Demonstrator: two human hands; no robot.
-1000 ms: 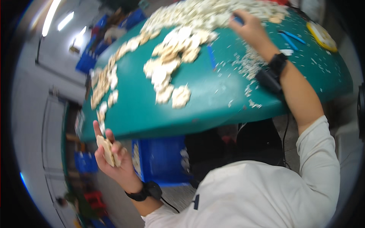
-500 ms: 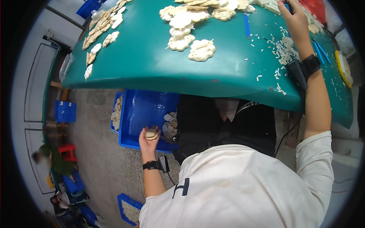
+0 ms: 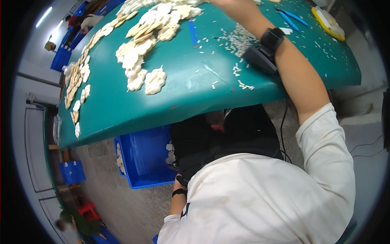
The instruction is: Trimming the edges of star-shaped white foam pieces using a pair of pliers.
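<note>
My left hand point(image 3: 178, 183) is low beside my dark trousers, near the rim of the blue crate point(image 3: 138, 186). Its fingers are hidden behind my leg, as is anything in them. At the top edge of the view, my right hand point(image 3: 221, 2) reaches across the green table and is largely cut off, so its fingers do not show. Close to it lies a heap of cream scalloped flat pieces point(image 3: 160, 18). One such piece point(image 3: 155, 81) lies nearer the table's front edge. Small white cut-off bits point(image 3: 237, 40) are scattered under my right forearm.
Blue-handled pliers point(image 3: 289, 19) and a yellow-rimmed tray point(image 3: 328, 25) lie at the table's right. A blue strip point(image 3: 193, 34) is mid-table. More pieces point(image 3: 75, 83) line the left side. A cable point(image 3: 281, 130) hangs beside my right leg. A person point(image 3: 79, 223) is at lower left.
My left hand, which held a few flat cream pieces over the blue crate, has dropped beside my leg, and the pieces no longer show. The view has swung right; my right hand has slipped mostly out.
</note>
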